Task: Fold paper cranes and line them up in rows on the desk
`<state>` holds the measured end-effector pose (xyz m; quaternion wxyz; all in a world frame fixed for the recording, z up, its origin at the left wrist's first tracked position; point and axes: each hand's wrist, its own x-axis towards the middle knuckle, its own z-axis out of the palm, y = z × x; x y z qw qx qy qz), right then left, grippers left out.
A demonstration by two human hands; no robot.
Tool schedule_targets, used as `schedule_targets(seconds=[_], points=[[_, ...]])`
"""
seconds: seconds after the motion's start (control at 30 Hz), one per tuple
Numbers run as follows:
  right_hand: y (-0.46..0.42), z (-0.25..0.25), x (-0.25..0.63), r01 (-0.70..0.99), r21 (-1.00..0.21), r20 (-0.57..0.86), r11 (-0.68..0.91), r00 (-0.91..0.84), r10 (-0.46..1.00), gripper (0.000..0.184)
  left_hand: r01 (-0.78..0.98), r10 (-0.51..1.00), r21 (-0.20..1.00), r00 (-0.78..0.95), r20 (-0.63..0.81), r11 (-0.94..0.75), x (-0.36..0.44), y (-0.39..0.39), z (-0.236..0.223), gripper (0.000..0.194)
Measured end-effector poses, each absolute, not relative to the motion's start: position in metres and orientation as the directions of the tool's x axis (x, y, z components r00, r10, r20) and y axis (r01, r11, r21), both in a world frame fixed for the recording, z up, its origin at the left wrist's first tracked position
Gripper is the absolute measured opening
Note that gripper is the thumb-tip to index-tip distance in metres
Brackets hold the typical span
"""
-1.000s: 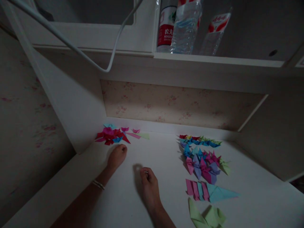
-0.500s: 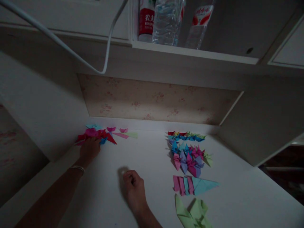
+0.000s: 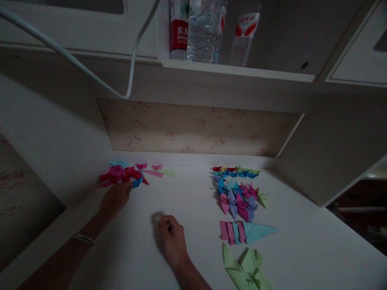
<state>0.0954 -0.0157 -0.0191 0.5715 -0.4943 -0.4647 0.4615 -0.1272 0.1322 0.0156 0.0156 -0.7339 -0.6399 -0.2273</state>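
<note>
My left hand reaches to the near edge of a pile of folded paper pieces at the far left of the white tabletop. Its fingers are drawn together beside a blue folded paper piece; what lies between them is hidden. My right hand rests in a loose fist on the tabletop near the middle, with nothing visible in it. Pink and pale green paper points stick out to the right of the pile.
Rows of origami figures lie on the right. Nearer are a pink and turquoise folded strip and a large pale green origami piece. Overhead, bottles stand on a shelf, and a white cable hangs down.
My left hand has drawn back slightly toward me from the pile. The blue piece beside its fingers now shows more and sits slightly farther right. My right hand stays nearly still.
</note>
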Motion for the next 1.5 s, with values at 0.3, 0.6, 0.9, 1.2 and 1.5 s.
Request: schedule_targets(seconds=[0.3,0.6,0.9,1.2,1.5], points=[[-0.009,-0.023,0.098,-0.468,-0.883,-0.062,0.029,0.177,0.982,0.043,0.444,0.981,0.875,0.086,0.175,-0.195,-0.064,0.055,0.008,0.036],[-0.010,-0.018,0.106,-0.611,-0.792,-0.103,0.022,0.167,0.981,0.034,0.145,0.985,0.986,0.165,0.059,-0.083,-0.025,0.018,0.004,0.036],[-0.009,-0.021,0.106,-0.540,-0.841,-0.100,0.044,0.236,0.967,0.032,0.060,0.999,0.997,-0.006,0.048,-0.048,-0.025,0.016,0.004,0.036],[-0.007,-0.022,0.105,-0.555,-0.829,-0.074,0.075,0.241,0.968,0.037,0.130,0.998,0.989,0.015,0.062,-0.064,-0.027,0.016,0.003,0.035],[-0.007,-0.023,0.104,-0.526,-0.846,-0.064,0.088,0.264,0.962,0.040,0.171,0.998,0.984,-0.017,0.060,-0.056,-0.026,0.016,0.002,0.039]])
